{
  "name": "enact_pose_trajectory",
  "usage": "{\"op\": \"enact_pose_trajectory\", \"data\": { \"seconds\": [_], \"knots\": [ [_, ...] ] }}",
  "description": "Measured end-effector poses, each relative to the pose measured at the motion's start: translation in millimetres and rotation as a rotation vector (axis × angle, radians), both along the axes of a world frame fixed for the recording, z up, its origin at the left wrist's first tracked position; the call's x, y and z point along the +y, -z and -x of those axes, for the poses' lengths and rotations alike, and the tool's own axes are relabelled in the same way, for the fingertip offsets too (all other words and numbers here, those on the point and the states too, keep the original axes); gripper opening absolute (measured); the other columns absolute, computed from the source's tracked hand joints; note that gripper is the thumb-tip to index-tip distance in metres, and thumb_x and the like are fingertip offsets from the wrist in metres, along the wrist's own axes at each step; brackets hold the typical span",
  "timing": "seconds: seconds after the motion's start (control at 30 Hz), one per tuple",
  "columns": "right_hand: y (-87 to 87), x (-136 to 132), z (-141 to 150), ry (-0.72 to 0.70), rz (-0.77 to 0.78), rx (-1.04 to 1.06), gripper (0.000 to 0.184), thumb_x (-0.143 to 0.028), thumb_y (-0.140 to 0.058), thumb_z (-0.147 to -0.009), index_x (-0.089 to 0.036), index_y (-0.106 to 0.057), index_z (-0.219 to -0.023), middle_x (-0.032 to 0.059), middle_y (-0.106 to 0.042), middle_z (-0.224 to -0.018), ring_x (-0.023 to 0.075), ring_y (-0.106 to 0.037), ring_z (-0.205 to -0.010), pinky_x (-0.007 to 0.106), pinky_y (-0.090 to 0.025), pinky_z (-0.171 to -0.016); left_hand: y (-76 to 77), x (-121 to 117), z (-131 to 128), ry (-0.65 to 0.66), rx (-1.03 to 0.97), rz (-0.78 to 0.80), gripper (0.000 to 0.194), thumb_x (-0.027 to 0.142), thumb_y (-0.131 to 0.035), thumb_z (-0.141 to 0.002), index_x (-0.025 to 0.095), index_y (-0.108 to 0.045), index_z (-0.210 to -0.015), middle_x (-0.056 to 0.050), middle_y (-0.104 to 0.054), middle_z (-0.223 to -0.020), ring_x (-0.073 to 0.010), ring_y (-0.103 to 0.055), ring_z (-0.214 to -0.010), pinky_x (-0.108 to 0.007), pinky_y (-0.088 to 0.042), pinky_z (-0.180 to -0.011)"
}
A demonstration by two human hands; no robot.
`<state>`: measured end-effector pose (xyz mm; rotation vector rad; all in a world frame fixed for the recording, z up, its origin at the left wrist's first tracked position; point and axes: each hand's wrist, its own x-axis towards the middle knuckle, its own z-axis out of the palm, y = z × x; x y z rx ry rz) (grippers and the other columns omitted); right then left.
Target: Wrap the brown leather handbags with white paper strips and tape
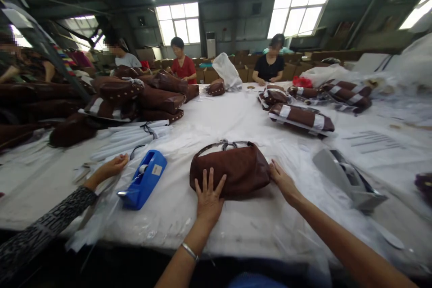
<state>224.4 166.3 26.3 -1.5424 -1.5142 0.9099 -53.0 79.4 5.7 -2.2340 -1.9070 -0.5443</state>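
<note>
A brown handbag (232,166) with a thin strap lies on the white-covered table in front of me. My left hand (209,195), with a silver bangle at the wrist, rests flat on the bag's front, fingers spread. At the bag's right end, my right hand (283,180) touches the side with its fingers stretched out; part of the fingertips is hard to make out. A blue tape dispenser (145,180) stands left of the bag, and a grey tape dispenser (347,177) is off to the right.
Another person's hand (113,166) in a patterned sleeve reaches in from the left. Brown bags (158,99) are piled at the back left. Wrapped bags (302,117) lie at the back right, near clear plastic (324,74). White rolls (124,139) lie below the left pile. Several people work beyond.
</note>
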Motion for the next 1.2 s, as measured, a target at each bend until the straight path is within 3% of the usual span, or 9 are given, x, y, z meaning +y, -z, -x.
{"op": "enact_pose_trajectory", "data": {
  "seconds": [0.17, 0.27, 0.43, 0.57, 0.73, 0.87, 1.03, 1.1, 1.2],
  "knots": [
    [-12.3, 8, 4, -0.099, 0.359, 0.367, 0.084, -0.074, -0.013, -0.093, -0.015, -0.071, -0.107, 0.0179, -0.076, -0.094, 0.031, -0.073, -0.09, 0.05, -0.06, -0.081, -7.0, -1, 3, -0.001, -0.053, -0.016, 0.094, 0.028, -0.078, -0.075, 0.04, -0.027, -0.153, -0.012, -0.007, -0.167, -0.0406, -0.006, -0.151, -0.071, -0.015, -0.114],
    [-15.3, 10, 17, -0.226, 0.197, 0.427, 0.081, -0.073, -0.017, -0.094, -0.014, -0.071, -0.105, 0.0181, -0.075, -0.093, 0.0307, -0.072, -0.091, 0.051, -0.058, -0.085, -10.9, 0, 15, -0.034, -0.138, -0.019, 0.085, 0.018, -0.069, -0.08, 0.034, -0.029, -0.154, -0.013, -0.009, -0.166, -0.0374, -0.006, -0.152, -0.066, -0.024, -0.115],
    [-0.7, -4, 85, -0.25, -0.085, 0.42, 0.068, -0.07, -0.04, -0.092, -0.021, -0.055, -0.136, 0.014, -0.07, -0.119, 0.0324, -0.061, -0.118, 0.057, -0.049, -0.099, -16.4, 1, 32, -0.05, -0.394, 0.0, 0.07, 0.009, -0.051, -0.087, 0.033, -0.038, -0.15, -0.008, -0.018, -0.165, -0.0303, -0.012, -0.152, -0.058, -0.028, -0.117],
    [-28.5, -11, 135, -0.226, -0.19, 0.425, 0.065, -0.06, -0.023, -0.1, -0.022, -0.042, -0.148, 0.0126, -0.062, -0.135, 0.0307, -0.053, -0.129, 0.059, -0.043, -0.106, -23.2, 0, 9, -0.006, -0.959, 0.039, 0.055, 0.029, -0.048, -0.095, 0.027, -0.04, -0.149, -0.007, -0.025, -0.164, -0.0272, -0.017, -0.152, -0.051, -0.026, -0.12],
    [-79.5, -19, 138, -0.335, -0.653, -0.237, 0.057, -0.048, -0.036, -0.101, -0.031, -0.031, -0.155, 0.0035, -0.03, -0.162, 0.0297, -0.023, -0.149, 0.056, -0.02, -0.121, -21.8, -14, -60, 0.069, -1.375, 0.191, 0.055, 0.048, -0.035, -0.1, 0.016, -0.049, -0.143, -0.015, -0.058, -0.141, -0.0263, -0.057, -0.128, -0.042, -0.049, -0.105],
    [-56.2, -31, 123, -0.555, -0.734, -0.6, 0.063, -0.046, -0.051, -0.096, -0.031, -0.032, -0.155, 0.0061, -0.021, -0.164, 0.0339, -0.018, -0.15, 0.061, -0.021, -0.119, -21.3, -49, -81, 0.062, -1.685, 0.466, 0.057, 0.051, -0.05, -0.094, 0.018, -0.052, -0.14, -0.014, -0.053, -0.146, -0.0265, -0.052, -0.133, -0.039, -0.046, -0.106],
    [-12.2, -55, 110, -0.825, -0.783, -0.688, 0.07, -0.044, -0.065, -0.087, -0.033, -0.038, -0.151, 0.0064, -0.021, -0.164, 0.0365, -0.017, -0.15, 0.064, -0.017, -0.118, -70.4, -92, -34, 0.224, -1.354, 1.008, 0.038, 0.049, -0.066, -0.084, 0.015, -0.076, -0.099, -0.011, -0.077, -0.09, -0.0256, -0.073, -0.076, -0.041, -0.059, -0.073],
    [-5.7, -61, 107, -0.833, -0.783, -0.674, 0.071, -0.044, -0.065, -0.088, -0.032, -0.037, -0.152, 0.007, -0.02, -0.164, 0.0364, -0.017, -0.15, 0.064, -0.017, -0.118, -93.8, -80, -4, 0.087, -1.042, 0.611, 0.034, 0.045, -0.053, -0.093, 0.019, -0.076, -0.096, -0.007, -0.077, -0.087, -0.0215, -0.072, -0.077, -0.037, -0.059, -0.079],
    [-11.0, -61, 103, -0.856, -0.759, -0.645, 0.068, -0.05, -0.063, -0.089, -0.031, -0.041, -0.15, 0.0075, -0.023, -0.163, 0.0361, -0.019, -0.15, 0.063, -0.018, -0.118, -98.1, -38, 30, -0.026, -0.524, 0.047, 0.038, 0.035, -0.044, -0.099, 0.024, -0.062, -0.13, -0.008, -0.064, -0.135, -0.0231, -0.056, -0.128, -0.041, -0.042, -0.111]
  ]
}}
